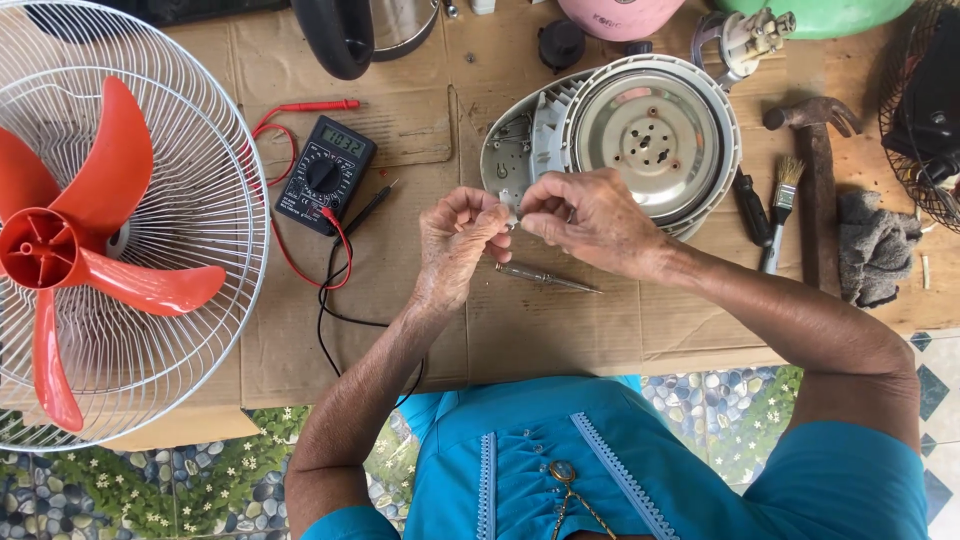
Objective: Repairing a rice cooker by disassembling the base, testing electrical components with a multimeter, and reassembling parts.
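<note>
Both the left hand and the right hand pinch one small pale part between their fingertips, just in front of the upturned appliance base on the cardboard-covered table.

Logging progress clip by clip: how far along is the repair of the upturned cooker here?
Done: the cooker lies upside down with its side cover off, insides showing. In hand: left hand and right hand pinch a small part between fingertips; too small to identify. Left: the cooker is unclosed; screwdriver and meter lie out.
</note>
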